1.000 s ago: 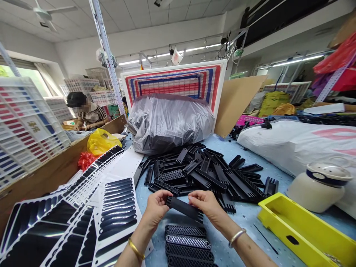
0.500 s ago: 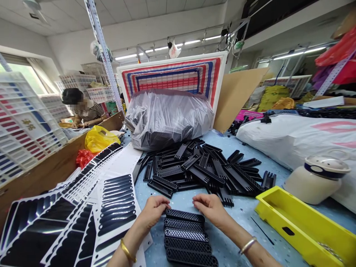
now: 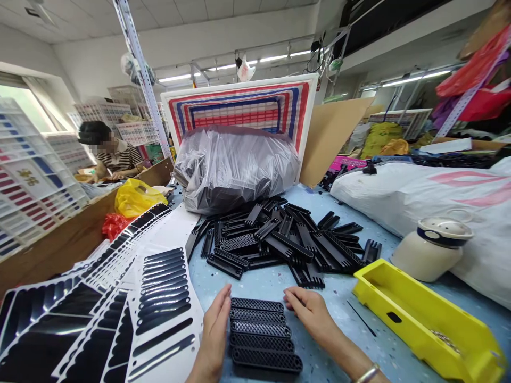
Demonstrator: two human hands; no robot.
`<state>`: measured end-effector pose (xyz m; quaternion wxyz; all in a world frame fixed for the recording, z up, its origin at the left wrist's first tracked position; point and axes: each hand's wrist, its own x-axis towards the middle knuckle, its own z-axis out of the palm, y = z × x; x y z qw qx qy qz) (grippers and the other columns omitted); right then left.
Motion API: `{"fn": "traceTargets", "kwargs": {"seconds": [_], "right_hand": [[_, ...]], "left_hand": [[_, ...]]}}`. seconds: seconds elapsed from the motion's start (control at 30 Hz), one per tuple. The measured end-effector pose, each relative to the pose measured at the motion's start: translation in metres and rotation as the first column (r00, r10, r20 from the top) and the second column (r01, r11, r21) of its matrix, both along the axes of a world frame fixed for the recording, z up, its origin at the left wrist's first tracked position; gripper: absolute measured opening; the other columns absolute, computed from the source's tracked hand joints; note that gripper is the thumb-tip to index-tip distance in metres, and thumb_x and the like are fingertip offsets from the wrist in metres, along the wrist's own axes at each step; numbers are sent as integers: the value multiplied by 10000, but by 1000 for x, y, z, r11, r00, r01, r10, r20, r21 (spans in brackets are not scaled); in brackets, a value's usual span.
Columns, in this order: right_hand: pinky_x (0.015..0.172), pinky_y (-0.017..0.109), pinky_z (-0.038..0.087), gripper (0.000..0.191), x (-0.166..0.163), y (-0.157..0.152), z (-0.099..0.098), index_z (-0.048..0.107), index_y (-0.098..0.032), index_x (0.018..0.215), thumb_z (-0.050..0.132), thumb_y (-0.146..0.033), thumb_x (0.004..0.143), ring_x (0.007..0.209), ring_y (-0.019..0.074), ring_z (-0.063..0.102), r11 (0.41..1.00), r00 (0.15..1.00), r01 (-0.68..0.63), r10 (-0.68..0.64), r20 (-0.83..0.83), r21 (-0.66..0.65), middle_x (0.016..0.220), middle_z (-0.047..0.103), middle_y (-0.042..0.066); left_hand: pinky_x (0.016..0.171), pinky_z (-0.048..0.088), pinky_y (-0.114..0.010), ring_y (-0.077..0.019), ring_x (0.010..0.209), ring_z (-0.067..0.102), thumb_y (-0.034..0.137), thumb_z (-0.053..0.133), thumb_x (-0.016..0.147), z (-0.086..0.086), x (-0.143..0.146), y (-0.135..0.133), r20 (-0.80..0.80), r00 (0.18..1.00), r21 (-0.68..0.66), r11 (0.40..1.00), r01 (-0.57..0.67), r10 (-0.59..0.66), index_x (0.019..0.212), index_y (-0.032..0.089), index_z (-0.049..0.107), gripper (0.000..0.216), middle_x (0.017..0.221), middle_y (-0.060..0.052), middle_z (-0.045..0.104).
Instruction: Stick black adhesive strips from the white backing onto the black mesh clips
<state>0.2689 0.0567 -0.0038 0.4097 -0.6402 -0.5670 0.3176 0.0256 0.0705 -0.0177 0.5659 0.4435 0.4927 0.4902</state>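
"Changed?"
"Strip (image 3: 257,305) has been released, laid at the row's (image 3: 261,330) far end on the bench (image 3: 255,282); one more lined up."
"Grip?"
"Nothing held. Left hand (image 3: 215,325) kept flat, right hand (image 3: 312,314) loosely open, both beside the row."
"Look?"
"Black, long, round-ended, mesh-topped."

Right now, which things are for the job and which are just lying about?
Likely the job:
row of black lattice-faced pieces between left hand and right hand
heap of similar black pieces

Likely just lying about:
cream lidded bottle
yellow plastic bag
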Motion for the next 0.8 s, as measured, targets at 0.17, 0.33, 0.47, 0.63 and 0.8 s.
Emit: {"fn": "traceTargets", "kwargs": {"seconds": [0.17,0.33,0.47,0.63,0.8], "right_hand": [[693,325,522,619,-21,-12,-8,731,-181,695,469,-729,813,767,262,678,982,976,169,-155,-155,82,738,731,85],[683,337,524,710,-43,-9,-8,757,-193,661,449,-822,776,725,270,684,945,942,300,-273,-194,131,672,729,89],[649,328,501,737,-46,-3,-7,725,-200,601,407,-839,787,669,253,659,937,939,324,-302,-165,132,625,708,80],[595,315,450,749,-43,3,-9,647,-220,503,368,-855,785,600,232,611,933,939,339,-329,-96,123,545,658,65],[570,309,419,716,-44,6,-10,611,-230,490,384,-842,783,551,215,570,928,936,353,-350,-44,123,492,611,44]], "left_hand": [[1224,262,-426,-264,1414,431,472,522,942,-9,9,-20,-95,995,19,999,-34,36,1310,203,645,472,1467,-68,560],[1228,250,-425,-251,1381,477,409,432,980,-15,18,-25,-157,978,86,988,-129,141,1293,181,654,447,1429,-72,597],[1220,270,-425,-249,1370,489,399,417,988,-17,24,-26,-159,973,99,983,-153,168,1292,176,650,443,1416,-77,608],[1210,293,-405,-238,1385,471,390,410,991,-18,30,-27,-144,972,76,982,-174,184,1311,186,635,441,1440,-68,587],[1200,312,-415,-251,1364,496,383,418,984,-17,33,-27,-136,974,59,983,-176,183,1295,171,644,439,1418,-85,604]]}}
